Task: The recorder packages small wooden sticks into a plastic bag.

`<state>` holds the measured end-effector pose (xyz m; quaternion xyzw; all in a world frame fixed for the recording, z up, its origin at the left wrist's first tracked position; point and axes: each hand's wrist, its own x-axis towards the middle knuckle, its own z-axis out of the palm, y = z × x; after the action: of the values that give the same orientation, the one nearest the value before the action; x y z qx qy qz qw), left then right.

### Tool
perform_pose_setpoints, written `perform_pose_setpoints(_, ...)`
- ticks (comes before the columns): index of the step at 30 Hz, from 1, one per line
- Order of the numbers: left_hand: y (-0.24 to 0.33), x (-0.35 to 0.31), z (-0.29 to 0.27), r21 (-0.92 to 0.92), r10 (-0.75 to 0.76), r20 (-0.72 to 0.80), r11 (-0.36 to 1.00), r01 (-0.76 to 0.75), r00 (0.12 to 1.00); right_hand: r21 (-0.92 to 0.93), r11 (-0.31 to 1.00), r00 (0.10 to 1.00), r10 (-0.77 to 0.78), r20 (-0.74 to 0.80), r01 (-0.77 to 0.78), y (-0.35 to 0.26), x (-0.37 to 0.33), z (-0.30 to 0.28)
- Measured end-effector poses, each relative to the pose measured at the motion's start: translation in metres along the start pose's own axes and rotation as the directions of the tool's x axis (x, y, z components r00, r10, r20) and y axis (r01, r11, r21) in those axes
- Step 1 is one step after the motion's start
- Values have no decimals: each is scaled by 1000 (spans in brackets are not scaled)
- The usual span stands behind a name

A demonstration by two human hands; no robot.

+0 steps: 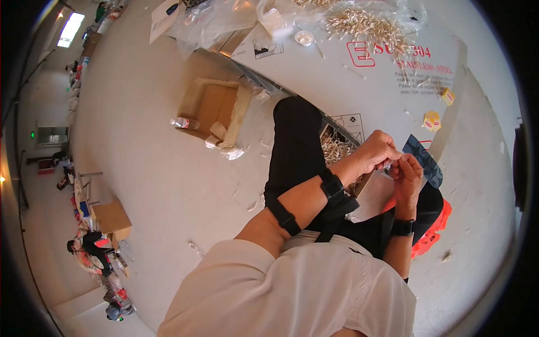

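Observation:
Above my lap, my left hand [379, 150] and my right hand [407, 173] come together, fingertips almost touching. Both are closed in a pinch. What they hold is too small to make out; something pale shows between the fingertips. Just past my right hand lies a dark patterned flat piece [423, 159]. Below my left forearm, between my legs, sits an open box with many thin pale sticks [336, 147], partly hidden by my arm. A larger heap of similar sticks [365, 27] spreads over the far part of the table.
A grey-white printed table surface [387, 84] stands ahead, bearing clear plastic bags [213, 25], a small round container [304, 38] and yellow packets [432, 121]. On the floor at left is an open cardboard box [216, 106] with a bottle [185, 123]. A red bag [433, 230] lies right.

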<state>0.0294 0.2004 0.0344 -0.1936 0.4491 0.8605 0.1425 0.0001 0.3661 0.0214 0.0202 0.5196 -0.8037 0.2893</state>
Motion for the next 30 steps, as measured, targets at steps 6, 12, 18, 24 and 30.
perform_pose_setpoints(6, -9, -4, 7, 893, 569, 365, 8, -449, 736, -649, 749, 984, -180, -2, 136, -2, -9, -3)
perform_pose_setpoints(12, -5, -7, 24, 824, 445, 489, 44, -564, 750, -926, 167, 819, -537, 202, 338, -26, -33, 15)
perform_pose_setpoints(18, -9, 8, 39, 728, 595, 425, 224, -648, 683, -760, 628, 890, -428, -154, 170, -8, -56, -11)
perform_pose_setpoints(24, -23, 40, 68, 665, 391, 359, 531, -526, 848, 232, 966, 949, 178, -260, -117, -5, -70, -40)
perform_pose_setpoints(30, -38, 81, 128, 703, 294, 627, 185, -686, 722, 447, 828, 802, -6, -597, 338, -3, -58, -78)
